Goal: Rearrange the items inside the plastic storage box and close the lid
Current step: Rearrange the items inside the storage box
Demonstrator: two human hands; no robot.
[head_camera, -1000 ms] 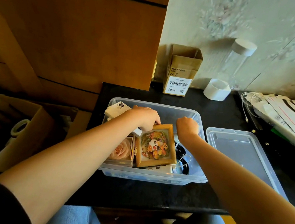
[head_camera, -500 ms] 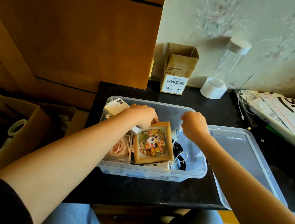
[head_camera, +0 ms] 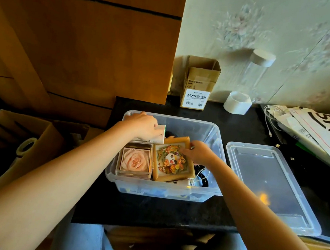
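A clear plastic storage box [head_camera: 217, 135] sits open on a black counter [head_camera: 149, 208], its clear lid [head_camera: 293, 219] lying flat just right of it. Inside the box, the left hand [head_camera: 143, 126] grips a small white carton [head_camera: 158, 134] at the back left, while the right hand [head_camera: 198, 152] pinches the top right corner of a wooden-framed flower picture [head_camera: 173, 162], beside a boxed peach rose [head_camera: 134, 160].

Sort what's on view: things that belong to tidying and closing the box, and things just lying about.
Job: storage box, lid, rose case, picture frame, white carton, cables, left hand, right hand.

Lying about: cardboard box, white cup, clear bottle, papers.
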